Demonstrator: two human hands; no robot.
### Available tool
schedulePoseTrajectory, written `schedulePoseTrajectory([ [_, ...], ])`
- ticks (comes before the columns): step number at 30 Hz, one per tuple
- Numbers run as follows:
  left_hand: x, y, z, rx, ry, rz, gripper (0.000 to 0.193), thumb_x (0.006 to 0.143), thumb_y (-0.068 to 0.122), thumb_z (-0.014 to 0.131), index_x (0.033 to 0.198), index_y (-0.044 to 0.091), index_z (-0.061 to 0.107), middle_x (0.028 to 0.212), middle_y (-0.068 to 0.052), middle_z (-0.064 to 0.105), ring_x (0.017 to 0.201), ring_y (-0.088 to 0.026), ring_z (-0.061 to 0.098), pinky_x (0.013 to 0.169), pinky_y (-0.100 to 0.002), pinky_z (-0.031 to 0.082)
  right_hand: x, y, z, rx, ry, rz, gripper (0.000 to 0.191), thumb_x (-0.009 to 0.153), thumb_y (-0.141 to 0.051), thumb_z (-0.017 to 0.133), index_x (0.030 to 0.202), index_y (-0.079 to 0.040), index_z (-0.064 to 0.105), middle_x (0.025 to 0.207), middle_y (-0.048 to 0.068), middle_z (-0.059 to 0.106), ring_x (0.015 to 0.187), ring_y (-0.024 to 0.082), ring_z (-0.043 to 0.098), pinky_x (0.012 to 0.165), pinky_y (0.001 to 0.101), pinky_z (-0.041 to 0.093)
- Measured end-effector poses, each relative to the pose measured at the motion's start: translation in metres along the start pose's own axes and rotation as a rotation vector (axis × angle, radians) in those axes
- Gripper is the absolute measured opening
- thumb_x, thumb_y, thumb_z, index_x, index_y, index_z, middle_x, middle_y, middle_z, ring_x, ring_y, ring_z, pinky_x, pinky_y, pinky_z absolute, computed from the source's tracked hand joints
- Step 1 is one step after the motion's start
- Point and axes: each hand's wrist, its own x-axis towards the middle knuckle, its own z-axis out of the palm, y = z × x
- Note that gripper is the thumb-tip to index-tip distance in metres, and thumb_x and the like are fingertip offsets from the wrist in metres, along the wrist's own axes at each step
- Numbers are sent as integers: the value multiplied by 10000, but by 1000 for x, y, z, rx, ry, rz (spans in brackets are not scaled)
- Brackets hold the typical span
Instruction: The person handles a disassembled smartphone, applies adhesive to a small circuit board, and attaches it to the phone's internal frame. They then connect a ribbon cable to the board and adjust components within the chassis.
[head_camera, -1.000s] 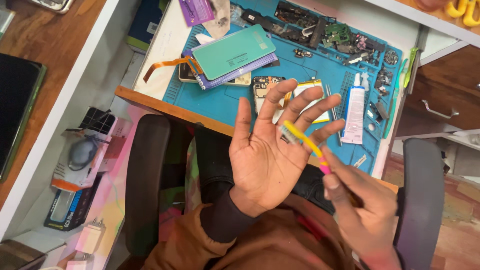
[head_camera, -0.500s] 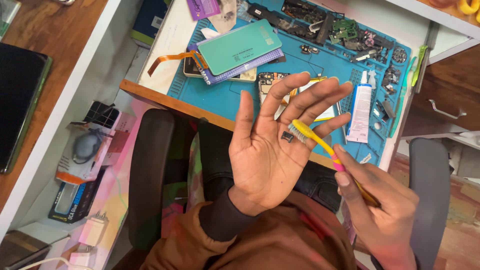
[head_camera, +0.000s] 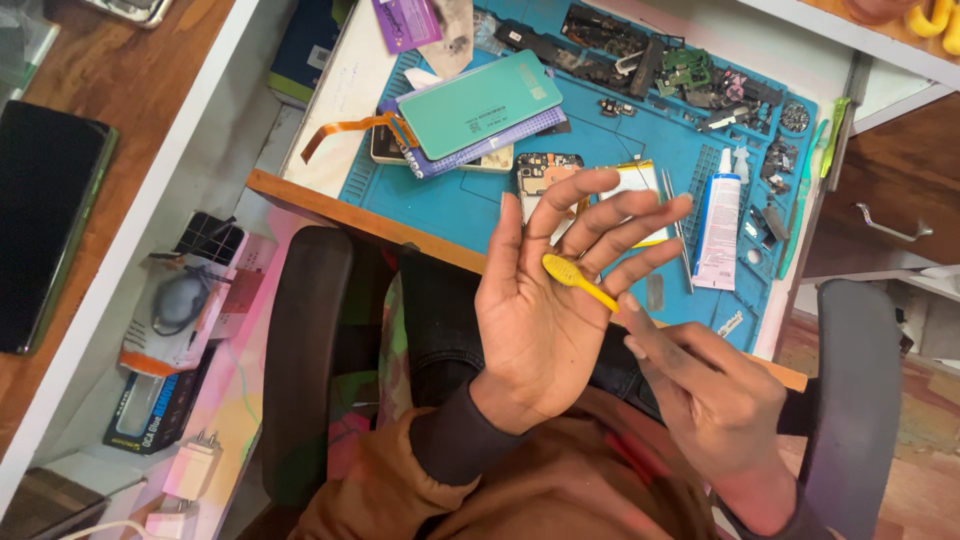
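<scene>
Head view: our left hand (head_camera: 545, 310) spreads flat, empty, as a pad for the yellow brush (head_camera: 578, 281) pinched in our right hand (head_camera: 715, 395), above the blue mat (head_camera: 480, 195)

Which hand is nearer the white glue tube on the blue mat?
Left. The left hand has its fingertips raised just beside the white glue tube; the right hand, holding the yellow brush, sits lower, off the mat.

Two hands (head_camera: 545, 320), one yellow brush (head_camera: 578, 281), one white tube (head_camera: 719, 221)
</scene>
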Motion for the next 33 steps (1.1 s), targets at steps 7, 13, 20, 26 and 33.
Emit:
schedulePoseTrajectory([
  [7,9,13,-15,-40,102,-5,603,1183,506,274,1393,3,532,1248,-219,677,1292,-409,596,1102,-478,493,-4,-3,-10,-47,-50,-53,494,835,-33,769,1295,-207,721,717,27,607,575,140,571,573,339,485],
  [13,9,-3,-23,-101,145,-16,589,1177,489,303,1311,-17,573,1142,-201,715,1173,-384,675,1035,-442,549,-3,-4,-2,83,-9,75,438,874,-59,753,1296,-171,717,684,33,580,536,115,511,550,278,455],
  [20,15,-10,-16,-5,152,-73,516,1188,445,421,1334,-32,553,1076,-159,705,1179,-347,672,1003,-371,573,-8,2,-3,347,8,198,411,925,-87,688,1336,-107,684,737,13,676,610,47,617,591,216,508],
  [26,30,-14,-8,151,132,-66,535,1103,403,471,1376,-57,465,1234,-221,642,1263,-350,630,1059,-361,561,-3,18,-18,545,87,519,427,960,-173,669,1379,-96,702,791,47,707,642,60,576,593,201,461],
  [33,80,28,-46,167,63,7,456,1122,280,449,1388,-91,441,1407,-279,571,1429,-383,500,1206,-379,451,42,69,-35,518,269,566,345,1099,-209,594,1405,-64,659,880,2,633,706,38,493,615,185,396],
])
